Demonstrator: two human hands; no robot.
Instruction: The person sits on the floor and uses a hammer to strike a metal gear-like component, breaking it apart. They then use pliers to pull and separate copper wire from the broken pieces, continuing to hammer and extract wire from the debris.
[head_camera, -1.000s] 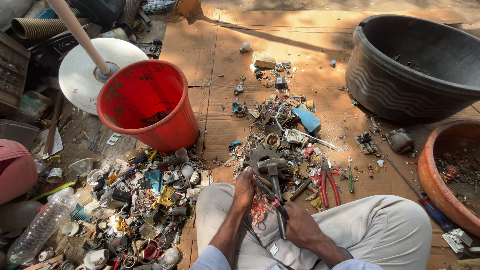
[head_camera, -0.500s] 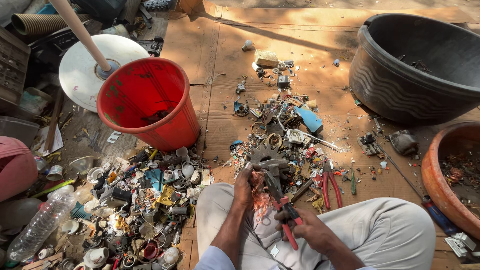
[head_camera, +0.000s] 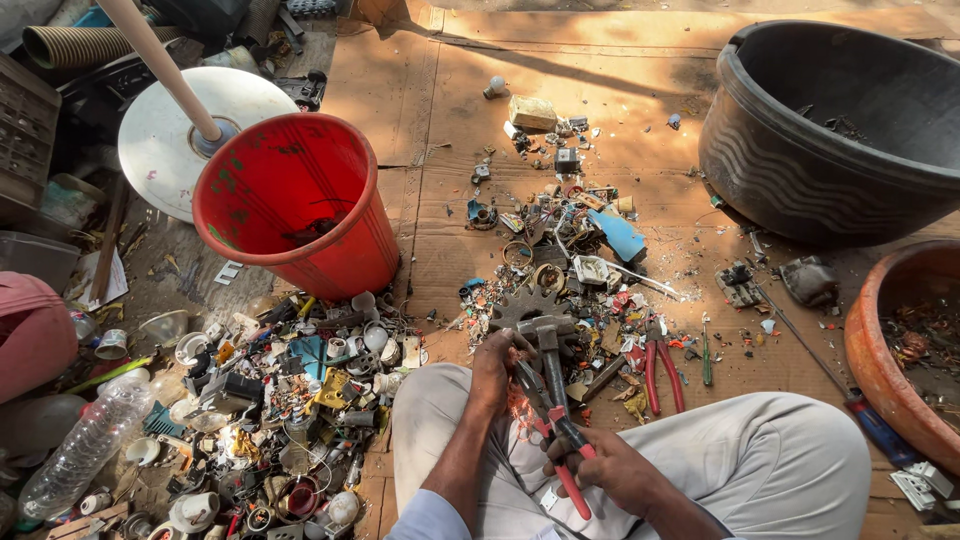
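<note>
Pliers with red handles are gripped in the right hand, fingers wrapped shut around the handles, low in the view between the seated person's knees. A hammer with a dark metal head lies alongside, its handle running back toward the same hand (whether it is also held cannot be told). The left hand is closed on small scrap at the near edge of the pile, just beside the plier jaws, so the two hands are close together but not touching. A second pair of red-handled pliers lies just to the right on flattened brown cardboard, which covers the ground. Sorted scrap, bulb bases and plastic bits, is heaped at the left knee, with a clear plastic bottle beside it. Farther out a red bucket is set upright, a white disc with a pale pole behind it. A big black tub and an orange-brown basin are placed at the right.
</note>
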